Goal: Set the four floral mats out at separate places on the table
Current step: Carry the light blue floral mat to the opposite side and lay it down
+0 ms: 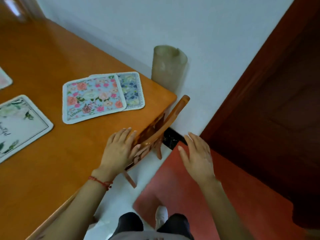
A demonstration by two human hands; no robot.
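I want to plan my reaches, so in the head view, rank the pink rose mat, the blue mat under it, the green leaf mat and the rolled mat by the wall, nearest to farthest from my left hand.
From the left hand:
1. Pink rose mat, just ahead on the table.
2. Blue mat, partly under the rose mat, towards the table corner.
3. Green leaf mat, far left; rolled mat, standing by the wall beyond the corner. These two are too close to call.
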